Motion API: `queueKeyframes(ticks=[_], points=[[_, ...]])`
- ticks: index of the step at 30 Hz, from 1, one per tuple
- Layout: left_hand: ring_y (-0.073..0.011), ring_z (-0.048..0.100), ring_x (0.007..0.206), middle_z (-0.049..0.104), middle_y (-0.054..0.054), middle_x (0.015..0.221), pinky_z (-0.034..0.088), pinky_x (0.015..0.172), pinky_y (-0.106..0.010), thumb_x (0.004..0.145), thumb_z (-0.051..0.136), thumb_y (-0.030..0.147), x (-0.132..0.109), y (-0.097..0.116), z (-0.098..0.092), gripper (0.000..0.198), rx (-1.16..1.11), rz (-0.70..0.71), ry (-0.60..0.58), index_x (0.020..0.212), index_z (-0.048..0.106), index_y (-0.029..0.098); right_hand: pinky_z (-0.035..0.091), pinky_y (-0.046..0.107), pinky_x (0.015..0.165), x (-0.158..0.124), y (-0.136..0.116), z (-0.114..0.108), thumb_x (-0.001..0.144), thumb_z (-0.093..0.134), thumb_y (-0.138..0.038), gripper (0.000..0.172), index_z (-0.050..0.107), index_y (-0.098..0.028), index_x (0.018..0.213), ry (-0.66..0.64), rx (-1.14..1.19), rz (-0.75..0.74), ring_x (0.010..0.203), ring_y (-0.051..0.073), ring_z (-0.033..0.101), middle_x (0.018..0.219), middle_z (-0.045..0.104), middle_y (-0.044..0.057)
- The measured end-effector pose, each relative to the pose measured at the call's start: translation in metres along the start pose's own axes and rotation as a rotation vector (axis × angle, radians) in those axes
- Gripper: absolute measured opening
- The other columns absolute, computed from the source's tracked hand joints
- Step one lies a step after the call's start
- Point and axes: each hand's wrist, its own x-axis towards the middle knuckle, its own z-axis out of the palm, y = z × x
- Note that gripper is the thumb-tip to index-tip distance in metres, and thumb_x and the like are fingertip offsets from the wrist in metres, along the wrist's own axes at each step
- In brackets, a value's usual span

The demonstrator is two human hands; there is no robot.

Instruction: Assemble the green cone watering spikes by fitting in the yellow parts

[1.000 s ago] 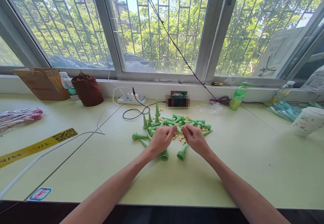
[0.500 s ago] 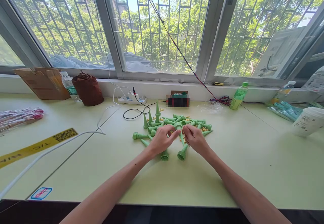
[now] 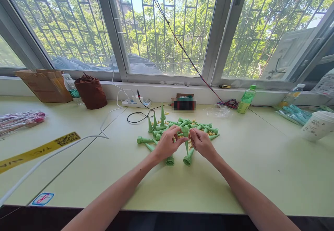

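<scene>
Work looks only partway: left of the frame's centre, a tall upright spike [image 3: 162, 115] shows yellow at its side, perhaps fitted, while many loose spikes [image 3: 142, 140] and yellow pegs [image 3: 193, 121] seem left over. Mid-frame, your left hand [image 3: 168, 142] pinches a green spike [image 3: 185, 131], point down; your right hand [image 3: 201, 142] is narrowed beside it, contents impossible to tell

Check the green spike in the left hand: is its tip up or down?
Down. Held by the left hand, the green spike has its wide end uppermost and its narrow tip lowest.
</scene>
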Motion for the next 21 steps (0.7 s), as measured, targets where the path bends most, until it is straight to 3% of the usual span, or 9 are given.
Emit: queueKeyframes(ticks=[7,21], points=[[-0.0101,0.057,0.067,0.056,-0.005,0.102,0.048,0.052,-0.022,0.089,0.062,0.034,-0.0004,-0.0027,0.0007,0.021,-0.011,0.053,0.017,0.103,0.058,0.019,0.03,0.024,0.043,0.0002,-0.0014,0.0007,0.097,0.038,-0.054,0.044,0.045,-0.021,0.069,-0.006,0.027,0.011,0.041,0.011,0.038,0.046,0.037,-0.006],[-0.0085,0.055,0.063,0.058,-0.006,0.106,0.049,0.055,-0.021,0.092,0.054,0.027,-0.0021,-0.0027,0.0015,0.028,0.055,0.081,0.063,0.12,0.059,0.023,0.03,0.025,0.042,0.0003,-0.0025,0.0024,0.095,0.04,-0.058,0.046,0.046,-0.021,0.068,0.011,0.058,0.016,0.042,0.011,0.037,0.048,0.038,-0.005]])
